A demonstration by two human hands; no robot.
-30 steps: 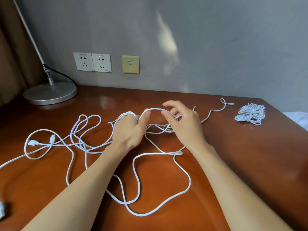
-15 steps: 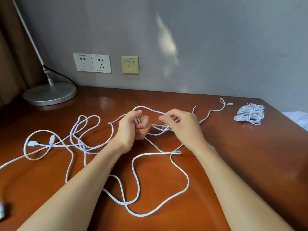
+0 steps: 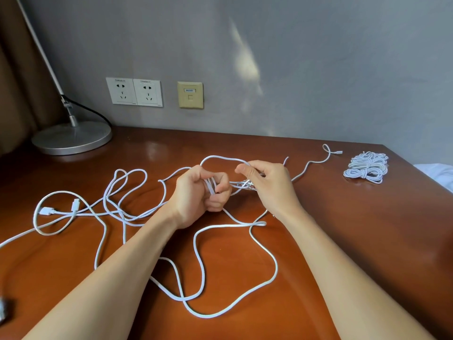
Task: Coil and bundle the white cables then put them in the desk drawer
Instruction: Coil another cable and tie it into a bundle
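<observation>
A long white cable [image 3: 247,289] sprawls in loose loops over the brown desk [image 3: 355,241]. My left hand [image 3: 196,195] is curled round several strands of it at the desk's middle. My right hand [image 3: 267,182] pinches the same cable just to the right, and a raised loop arches between the two hands. The cable's plugs [image 3: 46,211] lie at the left. A coiled, tied white cable bundle [image 3: 366,166] rests at the far right of the desk. No drawer is in view.
A silver lamp base [image 3: 72,138] with a slanted arm stands at the back left. Two wall sockets [image 3: 134,92] and a beige data port [image 3: 190,94] sit on the grey wall. The desk's right edge runs close by the bundle.
My left hand has turned palm-up and closed its fingers round the strands. My right hand has drawn the cable up into a higher loop between the hands.
</observation>
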